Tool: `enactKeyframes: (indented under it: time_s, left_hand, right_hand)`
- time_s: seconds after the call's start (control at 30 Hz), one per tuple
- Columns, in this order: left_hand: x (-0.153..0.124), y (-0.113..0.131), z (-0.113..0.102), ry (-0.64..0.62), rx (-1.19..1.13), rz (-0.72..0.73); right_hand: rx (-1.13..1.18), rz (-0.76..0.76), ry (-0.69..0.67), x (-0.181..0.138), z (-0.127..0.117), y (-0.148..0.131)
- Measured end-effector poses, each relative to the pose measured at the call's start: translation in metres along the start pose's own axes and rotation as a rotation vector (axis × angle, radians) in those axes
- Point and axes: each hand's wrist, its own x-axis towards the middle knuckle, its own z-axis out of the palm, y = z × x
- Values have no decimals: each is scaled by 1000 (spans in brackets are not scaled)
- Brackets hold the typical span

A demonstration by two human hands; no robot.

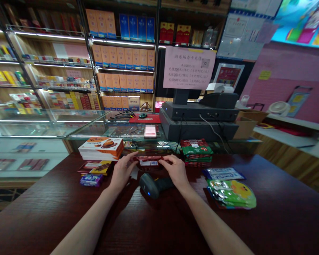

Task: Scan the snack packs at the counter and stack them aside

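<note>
Between my two hands is a small dark red snack packet [149,162] with a barcode on a white patch facing me. My left hand [123,170] pinches its left end, and my right hand [176,171] pinches the right end. Just below the packet, a dark barcode scanner [152,186] lies on the brown counter, a blue light glowing on its head. A white slip [134,173] shows beside my left fingers. Part of the scanner's handle is close to my right wrist.
To the left are white-and-orange boxes [102,148], chocolate packs [97,167] and a purple pack [91,180]. Green-and-red bags [196,150], blue-white packets [223,173] and a green-yellow pouch [232,193] lie right. Behind stand a glass display case [87,129] and a cash register [199,120].
</note>
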Motion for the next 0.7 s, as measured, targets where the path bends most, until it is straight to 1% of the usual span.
enactKeyframes:
  time_s: [0.17,0.4,0.47,0.7]
  left_hand:
    - [0,1,-3,79,37,24]
    - [-3,9,-10,116,201,70]
    - [-4,9,-10,119,193,93]
    - [-4,2,-8,106,43,177]
  right_hand:
    - [35,105,-52,-3,-1,-6]
    - [15,26,-55,-3,-5,-14]
    - [15,22,-73,-3,-5,-15]
    - [41,24,-133,-7,-4,-16]
